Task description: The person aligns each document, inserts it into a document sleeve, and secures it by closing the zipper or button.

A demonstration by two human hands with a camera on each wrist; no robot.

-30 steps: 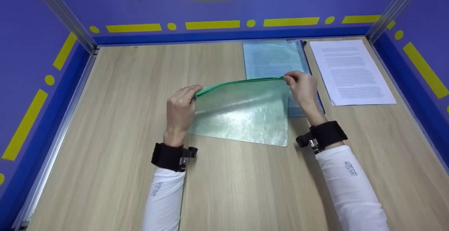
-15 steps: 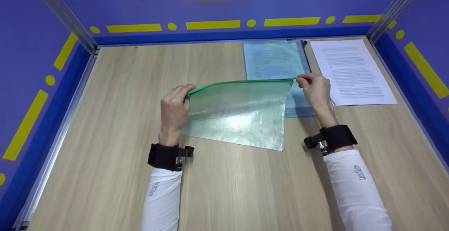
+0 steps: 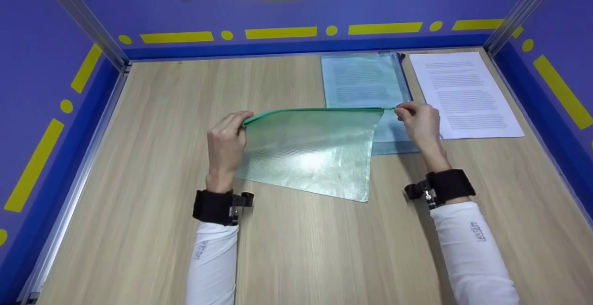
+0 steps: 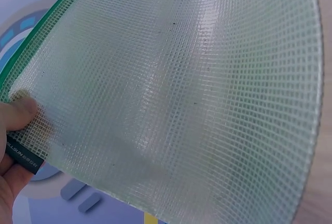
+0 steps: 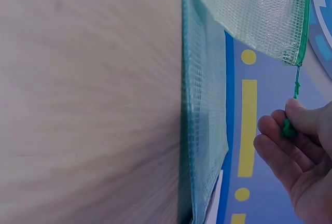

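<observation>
A translucent green mesh zipper pouch [image 3: 310,152] hangs tilted above the table between both hands, its green zipper edge [image 3: 324,109] uppermost. My left hand [image 3: 226,145] grips its upper left corner, thumb on the mesh beside a small dark label [image 4: 25,155] in the left wrist view. My right hand [image 3: 420,124] pinches the green zipper pull cord [image 5: 296,86], which stretches out from the pouch's right corner; a green knot [image 5: 289,129] shows at the fingers. In the head view the pouch overlaps the lower left part of a blue mesh zipper pouch [image 3: 366,80].
The blue pouch, with printed sheets inside, lies at the back of the wooden table [image 3: 296,249]. To its right is a stack of printed paper [image 3: 465,94]. Blue-purple panels [image 3: 287,13] with yellow marks enclose the back and sides.
My right hand has moved right and slightly down, drawing the pull cord out past the pouch's corner. My left hand and the pouch have shifted left.
</observation>
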